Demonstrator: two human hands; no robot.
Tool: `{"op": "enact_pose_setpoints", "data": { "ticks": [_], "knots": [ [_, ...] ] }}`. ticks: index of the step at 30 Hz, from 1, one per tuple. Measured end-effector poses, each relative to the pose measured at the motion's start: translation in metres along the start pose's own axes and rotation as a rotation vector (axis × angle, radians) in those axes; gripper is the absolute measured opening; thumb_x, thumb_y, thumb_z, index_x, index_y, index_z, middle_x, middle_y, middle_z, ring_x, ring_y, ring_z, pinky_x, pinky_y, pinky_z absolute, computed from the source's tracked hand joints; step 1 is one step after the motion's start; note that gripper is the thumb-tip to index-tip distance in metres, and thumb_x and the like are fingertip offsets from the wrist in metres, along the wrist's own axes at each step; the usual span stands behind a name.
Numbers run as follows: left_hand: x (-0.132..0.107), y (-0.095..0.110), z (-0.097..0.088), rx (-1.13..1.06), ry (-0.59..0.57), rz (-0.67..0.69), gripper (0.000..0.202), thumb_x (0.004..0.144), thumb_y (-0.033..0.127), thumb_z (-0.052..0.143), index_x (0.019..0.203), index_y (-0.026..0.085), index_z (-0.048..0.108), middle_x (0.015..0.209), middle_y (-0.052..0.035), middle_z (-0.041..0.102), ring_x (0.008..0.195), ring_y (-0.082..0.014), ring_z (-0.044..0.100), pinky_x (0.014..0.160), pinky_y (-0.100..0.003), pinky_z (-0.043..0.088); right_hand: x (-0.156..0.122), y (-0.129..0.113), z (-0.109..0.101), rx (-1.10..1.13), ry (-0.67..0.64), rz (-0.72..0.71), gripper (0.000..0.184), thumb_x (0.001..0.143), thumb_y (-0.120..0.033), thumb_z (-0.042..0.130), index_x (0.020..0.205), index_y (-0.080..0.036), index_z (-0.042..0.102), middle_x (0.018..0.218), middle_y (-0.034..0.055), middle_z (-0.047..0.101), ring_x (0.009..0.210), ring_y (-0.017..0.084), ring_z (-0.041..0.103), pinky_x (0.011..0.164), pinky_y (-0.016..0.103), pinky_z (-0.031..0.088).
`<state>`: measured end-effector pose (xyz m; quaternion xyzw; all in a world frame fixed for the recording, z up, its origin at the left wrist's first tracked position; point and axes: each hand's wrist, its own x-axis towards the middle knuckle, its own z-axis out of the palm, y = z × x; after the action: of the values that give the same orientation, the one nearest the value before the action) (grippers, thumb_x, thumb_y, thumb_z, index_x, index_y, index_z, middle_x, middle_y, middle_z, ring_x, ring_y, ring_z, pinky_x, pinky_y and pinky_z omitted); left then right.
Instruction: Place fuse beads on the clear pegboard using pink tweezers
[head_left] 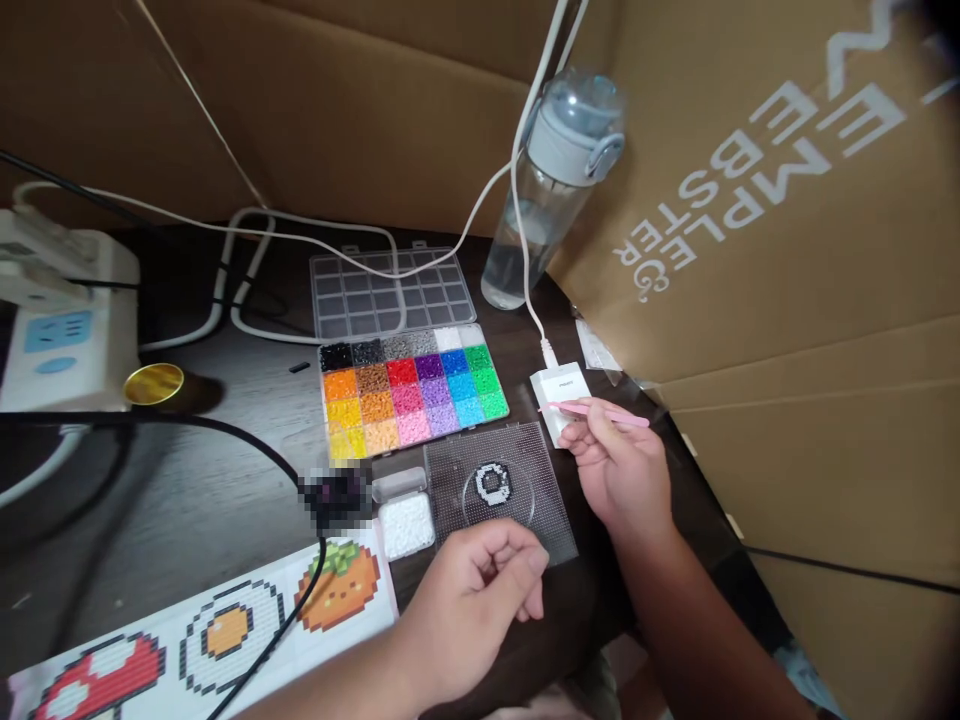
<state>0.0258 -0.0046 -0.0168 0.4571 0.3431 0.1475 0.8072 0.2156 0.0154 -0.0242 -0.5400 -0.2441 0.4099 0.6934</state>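
My right hand (622, 465) grips pink tweezers (607, 411), held sideways over a white plugged-in device (559, 385). The fingers of my left hand (487, 600) are curled in toward the thumb, with nothing visible in them, at the near edge of a clear pegboard (450, 460). On the board, black and white fuse beads form a small ring-like bead shape (493, 484) inside a faint circle. Just left of it sits a small box of white beads (407, 525). Behind the board lies a compartment box of colour-sorted beads (412, 385), its transparent lid (390, 290) folded back.
A water bottle (555, 190) stands at the back, with a white cable in front. Cardboard walls (787, 300) enclose the desk. At left are a power strip (75, 330) and a gold round lid (153, 384). A black cable crosses the pixel-pattern sheet (300, 670).
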Motion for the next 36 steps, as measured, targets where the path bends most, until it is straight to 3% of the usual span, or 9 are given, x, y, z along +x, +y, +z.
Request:
{"op": "enact_pose_setpoints", "data": {
  "ticks": [10,13,16,19,23,26,30,33,36],
  "knots": [
    [0.000,-0.002,0.001,0.004,0.037,0.028,0.038,0.091,0.051,0.057,0.078,0.015,0.058,0.061,0.0000,0.060,0.058,-0.0091,0.051,0.059,-0.021,0.042,0.002,-0.002,-0.005,0.166,-0.037,0.076,0.019,0.080,-0.033,0.076,0.082,-0.014,0.073,0.076,0.0047,0.075,0.053,0.007,0.063,0.052,0.017,0.057],
    [0.001,-0.002,0.000,0.000,0.056,0.044,0.038,0.090,0.051,0.058,0.078,0.015,0.057,0.061,0.0005,0.059,0.057,-0.0089,0.051,0.059,-0.021,0.041,0.000,-0.010,-0.008,0.151,-0.124,0.031,0.013,0.084,-0.031,0.071,0.086,-0.018,0.073,0.083,0.0041,0.077,0.053,0.006,0.062,0.051,0.016,0.055],
    [0.000,-0.001,0.001,0.011,0.071,0.058,0.037,0.089,0.051,0.060,0.079,0.015,0.057,0.061,0.0012,0.058,0.057,-0.0087,0.050,0.059,-0.021,0.041,-0.007,-0.024,-0.020,0.105,-0.144,-0.127,0.008,0.087,-0.027,0.068,0.091,-0.022,0.072,0.086,0.0026,0.077,0.055,0.006,0.063,0.052,0.017,0.056],
    [-0.001,0.001,0.001,0.047,0.067,0.074,0.037,0.090,0.050,0.059,0.079,0.015,0.058,0.061,0.0009,0.059,0.058,-0.0088,0.051,0.060,-0.021,0.041,-0.021,-0.037,-0.044,-0.063,-0.021,-0.384,0.011,0.088,-0.025,0.067,0.096,-0.021,0.074,0.092,0.0055,0.076,0.063,0.012,0.069,0.062,0.028,0.061],
    [0.000,0.002,0.001,0.091,0.065,0.102,0.036,0.089,0.049,0.060,0.078,0.015,0.058,0.061,0.0005,0.059,0.058,-0.0094,0.051,0.060,-0.022,0.041,-0.046,-0.039,-0.082,-0.564,0.238,-0.622,0.009,0.084,-0.017,0.070,0.089,-0.016,0.077,0.095,0.0096,0.076,0.090,0.021,0.073,0.083,0.037,0.062],
    [0.000,0.001,0.002,0.099,0.067,0.115,0.035,0.089,0.048,0.061,0.078,0.015,0.058,0.061,0.0007,0.060,0.058,-0.0094,0.051,0.059,-0.022,0.041,-0.058,-0.033,-0.101,-0.780,0.200,-0.670,0.015,0.083,-0.015,0.069,0.095,-0.019,0.077,0.101,0.0086,0.075,0.092,0.021,0.073,0.086,0.038,0.062],
    [0.000,0.001,0.003,0.113,0.075,0.126,0.034,0.088,0.048,0.061,0.079,0.015,0.059,0.061,0.0012,0.060,0.058,-0.0093,0.051,0.060,-0.021,0.040,-0.056,-0.029,-0.108,-0.996,0.065,-0.822,0.028,0.081,-0.010,0.067,0.104,-0.024,0.076,0.104,0.0069,0.076,0.095,0.021,0.073,0.090,0.039,0.061],
    [-0.001,0.001,0.003,0.116,0.080,0.131,0.035,0.087,0.049,0.062,0.079,0.015,0.060,0.060,0.0011,0.059,0.057,-0.0097,0.051,0.059,-0.022,0.040,-0.046,-0.027,-0.106,-0.997,0.045,-0.836,0.026,0.082,-0.012,0.066,0.103,-0.023,0.076,0.106,0.0071,0.077,0.096,0.021,0.074,0.093,0.040,0.060],
    [-0.001,0.001,0.002,0.121,0.073,0.138,0.036,0.087,0.050,0.062,0.078,0.015,0.059,0.060,0.0009,0.059,0.057,-0.0096,0.051,0.059,-0.021,0.040,-0.036,-0.019,-0.103,-0.869,0.159,-0.650,0.017,0.083,-0.021,0.068,0.097,-0.021,0.078,0.101,0.0077,0.078,0.093,0.021,0.074,0.093,0.040,0.060]
  ]
}}
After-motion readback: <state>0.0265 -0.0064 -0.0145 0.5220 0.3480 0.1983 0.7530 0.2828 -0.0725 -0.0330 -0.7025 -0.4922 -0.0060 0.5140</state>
